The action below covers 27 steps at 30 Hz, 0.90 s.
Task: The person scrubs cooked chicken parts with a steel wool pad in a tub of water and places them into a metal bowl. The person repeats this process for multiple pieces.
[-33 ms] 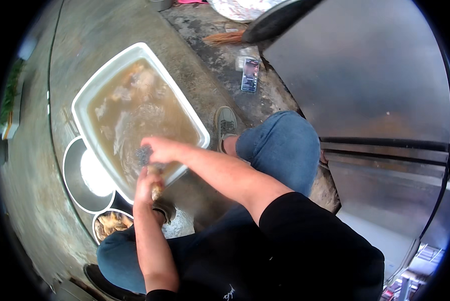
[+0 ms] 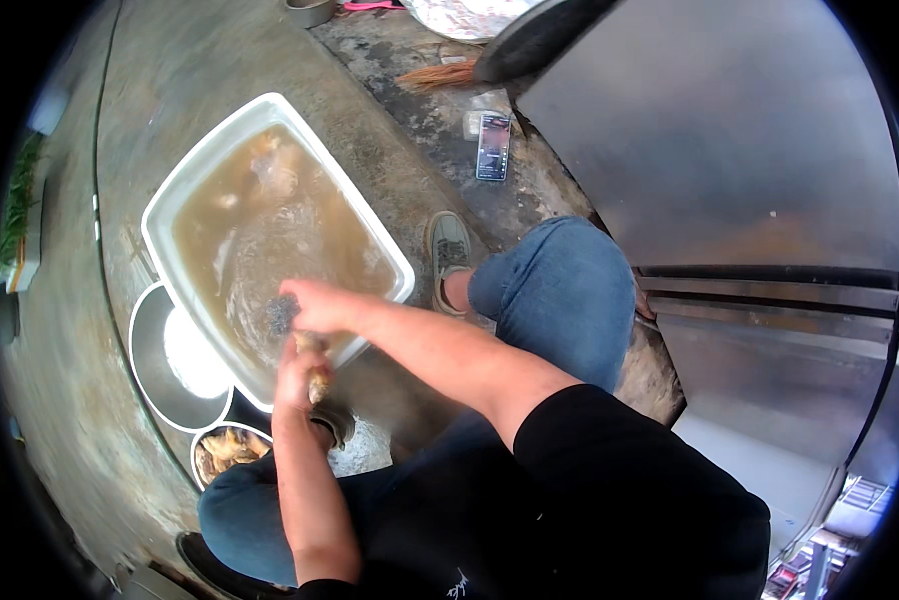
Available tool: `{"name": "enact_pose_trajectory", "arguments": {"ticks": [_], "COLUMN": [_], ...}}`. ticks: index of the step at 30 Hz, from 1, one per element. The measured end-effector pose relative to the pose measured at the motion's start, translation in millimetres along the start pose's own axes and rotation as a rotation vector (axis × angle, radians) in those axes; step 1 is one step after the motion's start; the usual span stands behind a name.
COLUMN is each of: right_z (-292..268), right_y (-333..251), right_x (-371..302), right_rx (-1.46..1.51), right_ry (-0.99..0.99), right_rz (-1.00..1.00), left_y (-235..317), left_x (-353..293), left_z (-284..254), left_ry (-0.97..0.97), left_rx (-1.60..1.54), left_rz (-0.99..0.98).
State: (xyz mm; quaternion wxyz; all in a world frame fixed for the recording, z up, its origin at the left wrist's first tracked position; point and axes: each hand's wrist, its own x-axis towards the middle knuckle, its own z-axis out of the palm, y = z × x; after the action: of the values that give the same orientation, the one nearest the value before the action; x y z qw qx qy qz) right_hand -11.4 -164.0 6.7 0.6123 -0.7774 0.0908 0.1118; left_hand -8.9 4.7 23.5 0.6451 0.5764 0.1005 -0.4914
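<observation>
My left hand [image 2: 294, 378] is closed round a yellowish-brown piece of meat [image 2: 317, 386], over the near edge of a white rectangular tub [image 2: 381, 240]. Its exact cut is hard to make out, since my fingers cover part of it. Just beyond, my right hand [image 2: 319, 305] grips a grey steel wool scourer [image 2: 282, 314] close to the meat. Murky brown water [image 2: 299, 225] fills much of the tub, with ripples around my hands. Pale lumps [image 2: 274, 175] show at the water's far end.
Left of the tub stands a round metal basin [image 2: 154, 350]; nearer me, a smaller bowl [image 2: 201, 440] holds several yellowish-brown pieces. A phone [image 2: 493, 147] lies on the ground ahead to the right, near a straw broom [image 2: 437, 76]. A large metal cabinet [image 2: 759, 150] rises at the right.
The whole view has shifted slightly. Ripples and pale lumps in the water look different. Both hands keep their grips, with the scourer still close to the meat.
</observation>
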Motion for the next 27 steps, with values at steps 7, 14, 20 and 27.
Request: {"name": "enact_pose_trajectory", "arguments": {"ticks": [7,14,20,27], "right_z": [6,-47,-29,-3], "right_y": [-31,-49,-24,-28], "right_x": [-10,2,-5,-16], "right_rx": [-0.172,-0.151,-0.324,-0.590], "right_ry": [0.182,-0.250,-0.308,-0.093], "right_rz": [0.165,0.028,-0.150,-0.036], "left_y": [1,19,6,8], "left_x": [-2,-15,-7,-14], "left_z": [1,4,-7,6], "left_ry": [-0.020,-0.088,-0.168,-0.114], "left_rx": [0.144,-0.057,0.070,0.121], "left_rz": [-0.016,-0.039,-0.119,-0.120]}}
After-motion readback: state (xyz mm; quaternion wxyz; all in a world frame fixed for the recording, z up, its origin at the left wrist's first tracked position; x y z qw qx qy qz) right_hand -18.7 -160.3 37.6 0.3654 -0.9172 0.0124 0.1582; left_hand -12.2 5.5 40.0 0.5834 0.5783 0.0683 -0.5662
